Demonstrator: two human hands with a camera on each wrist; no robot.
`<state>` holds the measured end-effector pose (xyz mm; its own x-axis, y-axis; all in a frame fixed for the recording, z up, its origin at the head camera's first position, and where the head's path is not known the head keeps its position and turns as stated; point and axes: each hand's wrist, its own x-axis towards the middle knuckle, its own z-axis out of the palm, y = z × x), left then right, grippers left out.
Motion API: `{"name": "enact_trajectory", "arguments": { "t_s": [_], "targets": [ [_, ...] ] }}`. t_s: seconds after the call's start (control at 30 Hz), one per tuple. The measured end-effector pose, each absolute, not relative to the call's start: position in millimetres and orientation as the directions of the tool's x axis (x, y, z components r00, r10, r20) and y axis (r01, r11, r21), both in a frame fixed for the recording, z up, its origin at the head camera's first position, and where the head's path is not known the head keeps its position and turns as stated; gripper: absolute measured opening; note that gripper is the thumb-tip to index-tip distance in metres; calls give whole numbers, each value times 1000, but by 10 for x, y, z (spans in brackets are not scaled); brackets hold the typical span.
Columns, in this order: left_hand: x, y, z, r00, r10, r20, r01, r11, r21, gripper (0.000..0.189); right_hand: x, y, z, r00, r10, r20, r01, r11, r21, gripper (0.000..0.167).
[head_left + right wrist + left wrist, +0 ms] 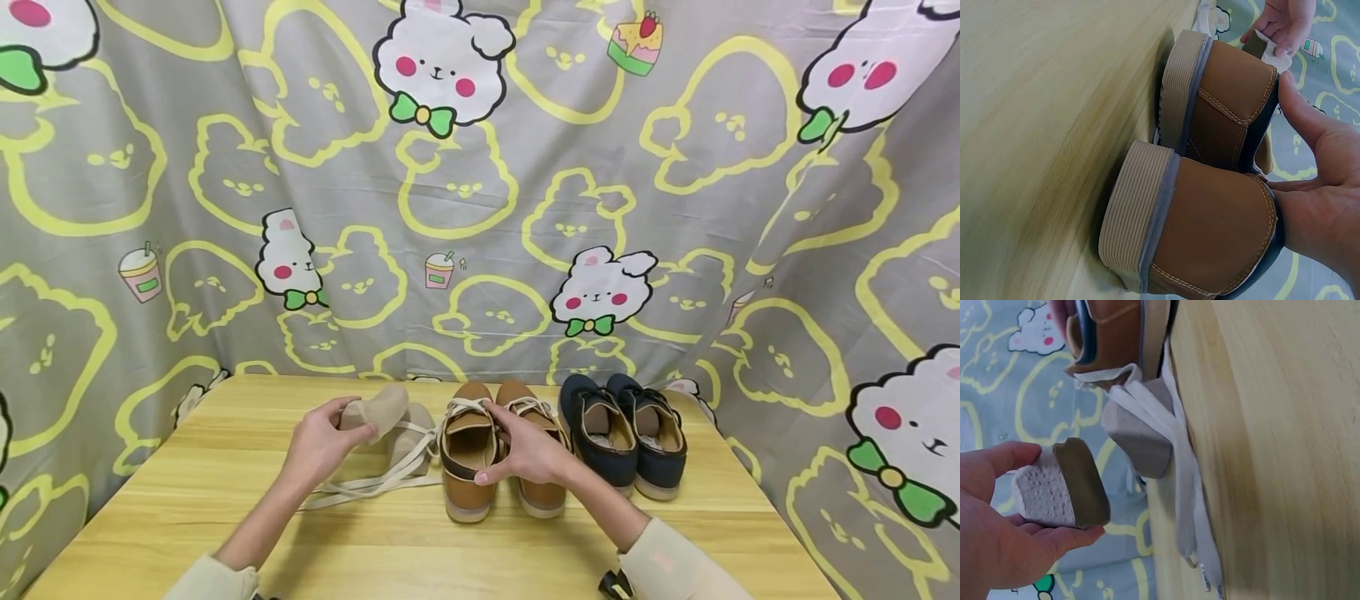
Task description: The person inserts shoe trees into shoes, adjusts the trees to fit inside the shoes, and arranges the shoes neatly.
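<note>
Nearest, at the bottom edge of the head view, the sleeves [682,562] are cut off, and a small black object [615,583] beside the right one is too cropped to identify. The left hand [318,437], left of lower centre, pinches a beige insert [386,408] between thumb and fingers above the wooden tabletop [375,558]. The right hand [536,450], just right of lower centre, has thumb and index finger spread wide over the left brown shoe [468,500], the thumb at its heel collar; the remaining fingertips are hidden. Beside it, the right brown shoe [542,498] has its opening covered by that hand, so whether anything fills it cannot be told. Left of the pair, loose pale laces [1184,487] lie over a second beige piece [1147,453], hiding part of its outline.

The step in hand seems to be handling the insert while the right hand steadies the shoe; the next move probably calls for keeping the insert clear of the laces.

Farther off, navy shoes [611,458] stand right of centre, before a patterned curtain [480,200].
</note>
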<state>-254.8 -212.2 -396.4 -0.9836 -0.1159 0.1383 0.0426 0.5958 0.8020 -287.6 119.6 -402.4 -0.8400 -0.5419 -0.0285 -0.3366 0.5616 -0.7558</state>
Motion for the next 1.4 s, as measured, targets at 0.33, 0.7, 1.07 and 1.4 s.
{"name": "enact_trajectory", "arguments": {
  "t_s": [0.33,0.7,1.07,1.4],
  "targets": [
    [-2511,-2067,-3813,-989,-54,140,83,575,814,62,-2879,1203,-4044,-843,-537,-24,-318,534,-784,116],
    [-2458,-1917,-3610,-991,33,130,128,519,845,63,-2877,1197,-4044,-837,-546,-14,-320,511,-798,115],
    [-2336,-1736,-3400,-973,201,113,196,464,864,62,-2873,1191,-4041,-843,-538,-10,-320,518,-793,114],
    [-2246,-1632,-3251,-935,353,40,200,430,881,61,-2873,1182,-4050,-844,-536,0,-331,522,-787,114]
  ]
}}
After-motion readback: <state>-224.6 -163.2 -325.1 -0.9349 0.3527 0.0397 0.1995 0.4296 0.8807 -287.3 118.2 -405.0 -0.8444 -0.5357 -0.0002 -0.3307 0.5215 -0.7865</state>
